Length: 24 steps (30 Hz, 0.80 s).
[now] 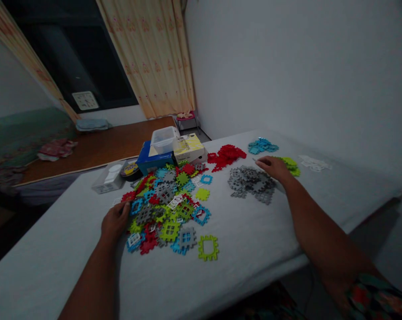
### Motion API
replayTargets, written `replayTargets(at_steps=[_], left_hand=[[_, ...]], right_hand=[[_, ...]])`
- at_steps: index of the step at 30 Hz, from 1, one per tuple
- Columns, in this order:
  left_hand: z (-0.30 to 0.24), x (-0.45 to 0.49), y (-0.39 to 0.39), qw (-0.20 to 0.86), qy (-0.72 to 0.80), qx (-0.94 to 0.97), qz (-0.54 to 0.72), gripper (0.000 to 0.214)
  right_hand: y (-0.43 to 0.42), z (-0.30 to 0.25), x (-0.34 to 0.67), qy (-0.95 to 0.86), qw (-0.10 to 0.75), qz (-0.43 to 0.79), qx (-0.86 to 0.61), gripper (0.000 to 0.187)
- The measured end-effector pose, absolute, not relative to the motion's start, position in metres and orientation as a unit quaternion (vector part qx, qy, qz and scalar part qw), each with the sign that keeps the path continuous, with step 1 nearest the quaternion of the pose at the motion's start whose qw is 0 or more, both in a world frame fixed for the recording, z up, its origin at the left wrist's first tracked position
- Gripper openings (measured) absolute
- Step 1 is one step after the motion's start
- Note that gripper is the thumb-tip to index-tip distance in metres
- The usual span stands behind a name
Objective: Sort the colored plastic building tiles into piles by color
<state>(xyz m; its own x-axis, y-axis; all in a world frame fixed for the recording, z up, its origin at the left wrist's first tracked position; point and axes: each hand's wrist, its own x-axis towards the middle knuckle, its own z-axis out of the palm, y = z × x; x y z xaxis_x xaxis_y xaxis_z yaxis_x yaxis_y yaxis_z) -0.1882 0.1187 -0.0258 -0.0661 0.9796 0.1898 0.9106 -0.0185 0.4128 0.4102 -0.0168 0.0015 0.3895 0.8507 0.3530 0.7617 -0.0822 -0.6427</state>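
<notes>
A mixed heap of plastic interlocking tiles (pixel 169 204) in red, blue, green, grey and white lies in the middle of the white-covered table (pixel 247 244). My left hand (pixel 116 220) rests at the heap's left edge with its fingers curled, touching the tiles. My right hand (pixel 272 168) lies palm down between a sorted grey pile (pixel 251 183) and a green pile (pixel 290 164); its fingers look held together and flat. Farther back lie a red pile (pixel 227 155), a blue pile (pixel 263 146) and a white pile (pixel 313 163).
Behind the heap stand a blue box (pixel 152 161), a yellow-and-white box (pixel 189 149), a clear plastic tub (pixel 163 138) and a small clear container (pixel 109 177). A white wall rises to the right. Curtains and a dark window are at the back.
</notes>
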Motion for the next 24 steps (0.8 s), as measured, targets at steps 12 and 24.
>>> replayTargets(at_steps=[12,24], left_hand=[[-0.028,-0.190,0.120,0.066,0.686,0.690,0.220,0.049],[-0.026,-0.186,0.116,0.081,0.678,0.693,0.233,0.048]], right_hand=[[-0.020,0.008,0.396,-0.518,0.352,0.030,-0.779,0.062],[-0.011,0.018,0.236,-0.833,0.193,0.147,-0.497,0.029]])
